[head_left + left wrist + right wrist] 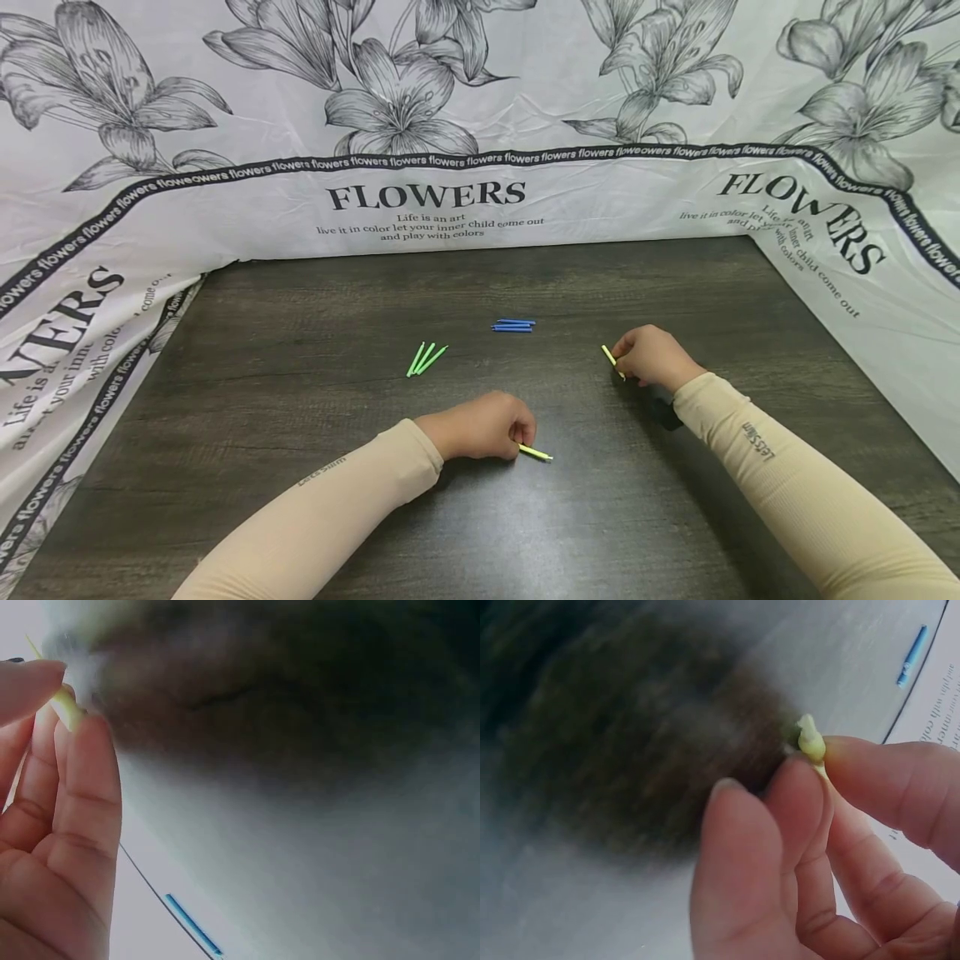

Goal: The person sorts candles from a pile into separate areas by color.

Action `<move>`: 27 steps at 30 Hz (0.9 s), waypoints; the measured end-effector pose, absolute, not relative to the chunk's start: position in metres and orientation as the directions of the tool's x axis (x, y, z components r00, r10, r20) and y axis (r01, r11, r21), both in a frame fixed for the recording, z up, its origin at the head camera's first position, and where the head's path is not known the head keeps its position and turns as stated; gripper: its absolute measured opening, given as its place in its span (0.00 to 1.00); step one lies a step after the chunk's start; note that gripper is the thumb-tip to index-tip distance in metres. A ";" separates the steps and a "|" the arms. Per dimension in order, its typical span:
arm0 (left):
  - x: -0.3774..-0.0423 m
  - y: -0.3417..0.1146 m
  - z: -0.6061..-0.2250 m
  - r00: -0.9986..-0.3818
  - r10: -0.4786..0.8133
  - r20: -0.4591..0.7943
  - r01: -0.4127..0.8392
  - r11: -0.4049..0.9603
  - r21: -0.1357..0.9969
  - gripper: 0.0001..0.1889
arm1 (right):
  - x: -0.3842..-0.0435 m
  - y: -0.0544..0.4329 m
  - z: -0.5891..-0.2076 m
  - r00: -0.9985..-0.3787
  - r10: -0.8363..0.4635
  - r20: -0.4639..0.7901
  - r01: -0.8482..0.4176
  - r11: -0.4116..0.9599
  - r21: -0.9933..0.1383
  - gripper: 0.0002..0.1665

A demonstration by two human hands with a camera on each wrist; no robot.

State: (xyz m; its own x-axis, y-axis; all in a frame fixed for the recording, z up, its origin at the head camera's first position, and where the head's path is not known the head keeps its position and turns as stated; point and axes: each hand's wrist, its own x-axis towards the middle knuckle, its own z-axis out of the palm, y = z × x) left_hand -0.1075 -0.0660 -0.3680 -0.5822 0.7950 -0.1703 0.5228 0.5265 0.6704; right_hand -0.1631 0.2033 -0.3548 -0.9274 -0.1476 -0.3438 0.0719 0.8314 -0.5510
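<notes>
My left hand (486, 425) pinches a thin yellow candle (536, 452) between thumb and fingers, low over the near middle of the table. The candle's free end points right, with a short wick at its tip. In the left wrist view part of that yellow candle (69, 711) shows between thumb and fingertips. Farther right, my right hand (654, 358) pinches another yellow candle (608, 355), which slants across its fingertips. Close up in the right wrist view, the candle's end (811, 742) with a pale wick sticks out past the thumb; its remaining length is hidden there.
Three green candles (426, 360) lie fanned out left of centre on the dark wooden table (315, 300). Several blue candles (513, 328) lie side by side at the middle. A white flower-printed cloth (600, 200) hangs along the back and both sides.
</notes>
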 end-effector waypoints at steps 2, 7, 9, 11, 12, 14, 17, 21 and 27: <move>-0.109 -0.066 -0.368 -0.593 0.788 -0.167 0.509 0.528 0.680 0.10 | -0.163 0.204 -0.355 -0.929 -0.145 -0.340 0.073 0.830 -0.553 0.15; -0.114 -0.065 -0.368 -0.623 0.771 -0.136 0.491 0.520 0.699 0.09 | -0.163 0.203 -0.356 -0.933 -0.140 -0.331 0.070 0.832 -0.551 0.14; -0.115 -0.064 -0.368 -0.639 0.758 -0.130 0.478 0.524 0.705 0.09 | -0.163 0.203 -0.356 -0.935 -0.137 -0.327 0.069 0.834 -0.548 0.14; -0.117 -0.063 -0.367 -0.657 0.744 -0.123 0.470 0.530 0.706 0.09 | -0.163 0.203 -0.356 -0.935 -0.133 -0.328 0.071 0.837 -0.542 0.13; -0.118 -0.062 -0.366 -0.665 0.736 -0.124 0.458 0.533 0.711 0.09 | -0.163 0.203 -0.356 -0.935 -0.130 -0.330 0.073 0.839 -0.538 0.13; -0.119 -0.061 -0.364 -0.684 0.718 -0.128 0.430 0.539 0.724 0.08 | -0.163 0.203 -0.357 -0.935 -0.126 -0.331 0.076 0.842 -0.534 0.13; -0.122 -0.058 -0.362 -0.716 0.684 -0.138 0.384 0.551 0.741 0.08 | -0.163 0.203 -0.357 -0.936 -0.120 -0.330 0.078 0.846 -0.528 0.12; -0.127 -0.055 -0.360 -0.757 0.641 -0.130 0.352 0.567 0.745 0.07 | -0.164 0.203 -0.357 -0.940 -0.120 -0.320 0.070 0.849 -0.524 0.12; -0.134 -0.051 -0.361 -0.798 0.594 -0.100 0.312 0.550 0.774 0.07 | -0.162 0.204 -0.355 -0.939 -0.126 -0.319 0.065 0.847 -0.528 0.13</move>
State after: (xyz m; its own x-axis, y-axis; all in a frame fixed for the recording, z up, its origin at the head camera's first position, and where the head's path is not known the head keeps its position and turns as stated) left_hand -0.1342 -0.0512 -0.3613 -0.7984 0.5938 -0.1000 0.3122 0.5503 0.7744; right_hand -0.1625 0.2036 -0.3550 -0.9393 -0.1264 -0.3189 0.0654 0.8466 -0.5282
